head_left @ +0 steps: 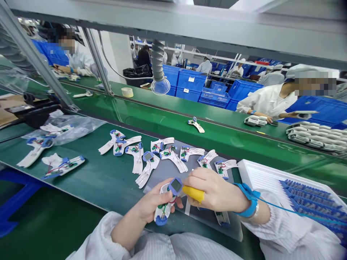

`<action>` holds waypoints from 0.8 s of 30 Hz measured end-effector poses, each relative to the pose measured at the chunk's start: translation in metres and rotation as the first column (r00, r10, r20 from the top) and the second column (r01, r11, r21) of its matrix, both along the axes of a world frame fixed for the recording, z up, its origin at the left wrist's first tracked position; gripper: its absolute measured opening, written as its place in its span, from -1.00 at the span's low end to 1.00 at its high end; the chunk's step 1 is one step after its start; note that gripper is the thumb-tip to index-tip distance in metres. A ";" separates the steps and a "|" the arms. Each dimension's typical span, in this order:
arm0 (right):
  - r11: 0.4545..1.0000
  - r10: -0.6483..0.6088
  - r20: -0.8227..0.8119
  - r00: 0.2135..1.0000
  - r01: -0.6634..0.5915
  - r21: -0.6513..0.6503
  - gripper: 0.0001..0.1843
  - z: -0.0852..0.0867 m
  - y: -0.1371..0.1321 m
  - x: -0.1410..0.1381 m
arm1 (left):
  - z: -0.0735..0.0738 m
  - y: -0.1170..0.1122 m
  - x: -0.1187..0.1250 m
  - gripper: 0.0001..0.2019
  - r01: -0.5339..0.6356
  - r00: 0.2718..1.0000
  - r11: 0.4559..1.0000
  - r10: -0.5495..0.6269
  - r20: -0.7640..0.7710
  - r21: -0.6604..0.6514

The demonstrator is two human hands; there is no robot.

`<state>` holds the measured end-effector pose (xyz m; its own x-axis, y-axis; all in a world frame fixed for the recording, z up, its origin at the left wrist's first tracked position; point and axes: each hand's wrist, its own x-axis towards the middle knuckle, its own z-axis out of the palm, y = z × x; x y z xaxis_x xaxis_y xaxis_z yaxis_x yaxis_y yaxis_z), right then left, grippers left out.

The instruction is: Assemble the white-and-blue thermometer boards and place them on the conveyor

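The thermometer housing (pixel 162 213) sat in the person's left hand (pixel 153 202), just above the near edge of the counter (pixel 108 187), over a grey mat (pixel 230 231). The counter's surface was green, and matching open housings (pixel 173 159) lay in a loose row across the mat, with a few more toward its left end beside a clear plastic bag (pixel 78 126). At the right corner stood a white tray (pixel 255 173) of blue parts (pixel 311 202). Beyond it ran a green conveyor belt (pixel 217 133), carrying a single housing (pixel 196 125). A co-worker (pixel 267 101) in a white coat sat across it, with both hands near white parts (pixel 255 120). Blue crates (pixel 189 85) were stacked farther back in a bright room where more people in white worked.

The housing was white, open-backed and T-shaped, with a small dark screen in a blue surround and green circuit parts and thin wires exposed. The left hand's fingers wrapped closely around its body. The right hand (pixel 214 189), with a blue wrist strap (pixel 251 200), was curled over a yellow object (pixel 193 193) touching the housing's head; its exact kind was hidden.
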<state>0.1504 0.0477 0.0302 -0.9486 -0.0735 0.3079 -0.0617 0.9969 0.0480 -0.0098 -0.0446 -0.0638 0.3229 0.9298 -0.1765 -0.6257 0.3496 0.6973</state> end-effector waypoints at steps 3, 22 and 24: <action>0.992 -0.024 -0.155 0.988 0.005 -0.124 -0.88 -0.009 -0.003 0.004 | 0.001 0.000 -0.001 -0.46 -0.001 1.000 0.999 0.000 0.026 0.032; 0.929 -0.078 0.043 0.996 0.088 -0.360 -0.76 -0.020 -0.005 0.001 | 0.003 -0.003 0.003 -0.34 0.018 0.977 0.973 0.031 -0.209 0.228; 0.926 -0.076 0.039 0.996 0.085 -0.368 -0.74 -0.019 -0.005 0.001 | 0.001 -0.003 0.003 -0.34 0.005 0.977 0.973 0.045 -0.208 0.232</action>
<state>0.1509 0.0425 0.0108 -0.9539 0.1177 0.2761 0.0227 0.9455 -0.3249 -0.0069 -0.0476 -0.0625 0.2825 0.9591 -0.0189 -0.4617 0.1532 0.8737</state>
